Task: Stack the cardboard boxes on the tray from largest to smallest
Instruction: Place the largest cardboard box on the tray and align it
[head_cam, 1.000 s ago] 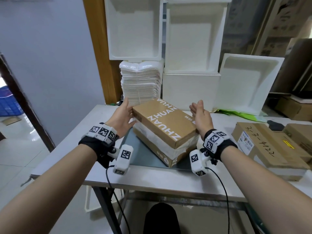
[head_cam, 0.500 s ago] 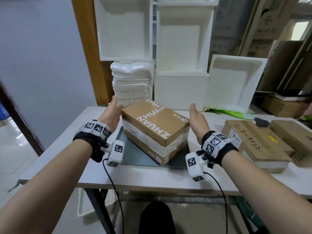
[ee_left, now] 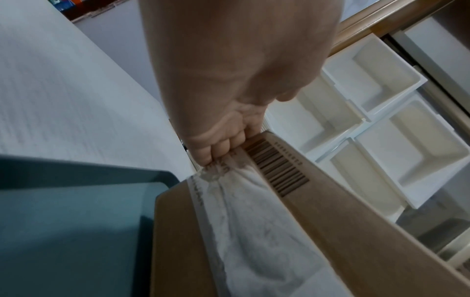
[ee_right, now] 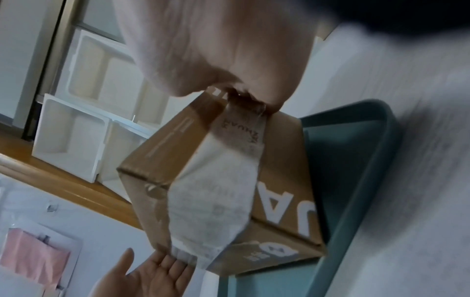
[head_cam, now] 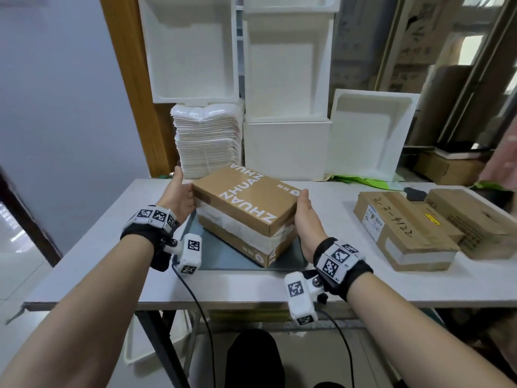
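A brown cardboard box (head_cam: 246, 203) with white lettering and a band of white tape stands askew on the dark teal tray (head_cam: 223, 256). My left hand (head_cam: 179, 191) lies flat against its far left corner, fingers straight, seen palm-up in the right wrist view (ee_right: 142, 275). My right hand (head_cam: 306, 211) presses against the box's right corner with the thumb up at the top edge; its fingers are hidden behind the box. The left wrist view shows the fingertips (ee_left: 221, 148) on the taped side of the box (ee_left: 305, 201), above the tray (ee_left: 63, 221).
Two more flat cardboard boxes (head_cam: 402, 228) (head_cam: 472, 219) lie on the white table (head_cam: 251, 287) to the right. White foam containers (head_cam: 285, 79) and a stack of white sheets (head_cam: 207, 141) line the back. Another person's hand (head_cam: 500, 163) shows at the far right edge.
Both hands have closed in on the box; the right hand, apart from it before, now touches its right corner. The box stays on the tray.
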Tool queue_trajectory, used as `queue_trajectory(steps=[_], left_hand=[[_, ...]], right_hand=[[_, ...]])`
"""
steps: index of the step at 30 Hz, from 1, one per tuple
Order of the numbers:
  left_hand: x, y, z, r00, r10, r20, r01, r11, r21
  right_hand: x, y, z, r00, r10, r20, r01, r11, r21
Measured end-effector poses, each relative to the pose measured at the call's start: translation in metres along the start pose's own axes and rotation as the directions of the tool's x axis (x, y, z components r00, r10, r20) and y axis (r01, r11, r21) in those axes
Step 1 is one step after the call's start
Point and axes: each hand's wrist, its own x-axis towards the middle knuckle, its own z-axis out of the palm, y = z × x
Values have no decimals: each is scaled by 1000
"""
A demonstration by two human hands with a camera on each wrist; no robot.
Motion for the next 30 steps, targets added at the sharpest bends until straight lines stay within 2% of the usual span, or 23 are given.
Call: queue_trajectory(steps=[7,11,15,21,30], left_hand=[[-20,-7,3,999,16,31,-16,1000,-16],[-31,-9,0,998,33,54,-31,999,-27],[-39,-10,-5,995,45,90,-41,998,-42],[-46,-18,-10,994,31,105,-26,999,-47],[-41,-39,-11,996,-4,92,6,1000,-18]], right_hand=[[4,-17,0,1000,0,-9,0,1000,7],[42,-15,-7,1000,4,6,-4,1000,16],[18,-42,-4,1000,-19,25,18,999,37],[25,-39,-3,997,15,79,-19,998,52],[27,-21,-7,996,41,80,-42,999,14]])
